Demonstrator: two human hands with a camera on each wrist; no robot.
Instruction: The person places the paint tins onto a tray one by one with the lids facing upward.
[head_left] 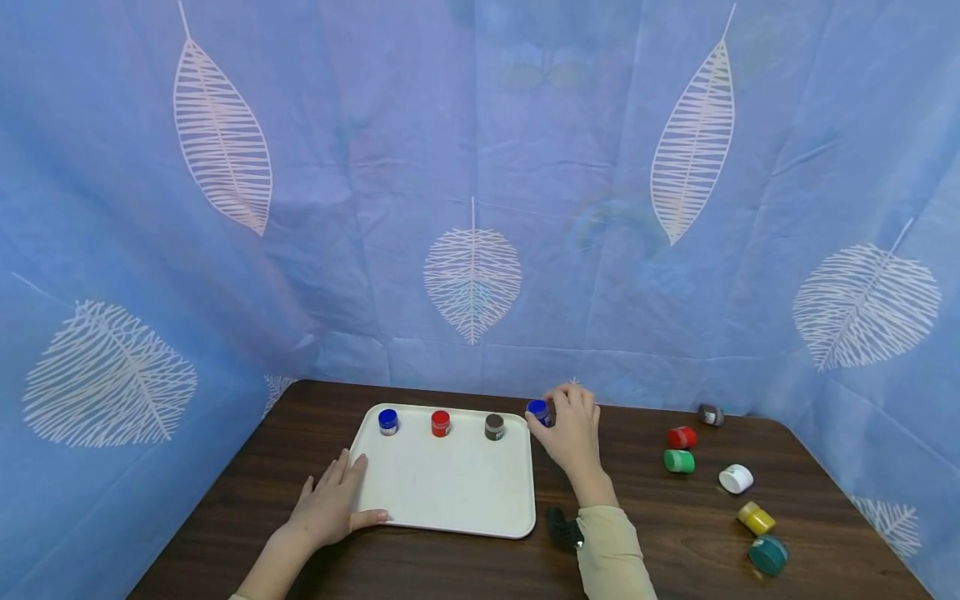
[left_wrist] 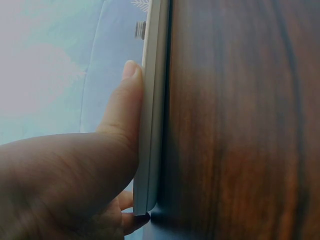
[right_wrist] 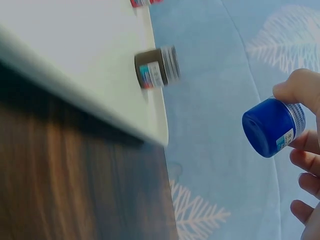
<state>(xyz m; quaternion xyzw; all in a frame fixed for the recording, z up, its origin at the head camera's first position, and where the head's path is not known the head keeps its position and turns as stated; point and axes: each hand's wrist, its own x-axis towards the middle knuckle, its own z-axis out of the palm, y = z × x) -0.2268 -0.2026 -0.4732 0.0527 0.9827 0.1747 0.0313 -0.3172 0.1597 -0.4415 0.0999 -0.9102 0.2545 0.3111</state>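
A white tray (head_left: 450, 492) lies on the dark wooden table. Along its far side stand a blue paint jar (head_left: 387, 422), a red paint jar (head_left: 440, 423) and a dark brown paint jar (head_left: 494, 427). My left hand (head_left: 327, 504) rests at the tray's near left corner, fingers extended along the left rim and thumb on the near rim (left_wrist: 150, 110). My right hand (head_left: 572, 425) pinches a second blue paint jar (right_wrist: 272, 127) by its lid, between thumb and fingers. It is held in the air beside the tray's far right corner, apart from the brown jar (right_wrist: 152, 70).
To the right on the table (head_left: 660, 533) are several jars: dark grey (head_left: 711, 415), red (head_left: 682, 437), green (head_left: 679, 461), white (head_left: 736, 478), yellow (head_left: 757, 518) and teal (head_left: 768, 555). Some lie on their sides. A blue leaf-print cloth (head_left: 585, 317) hangs behind the table.
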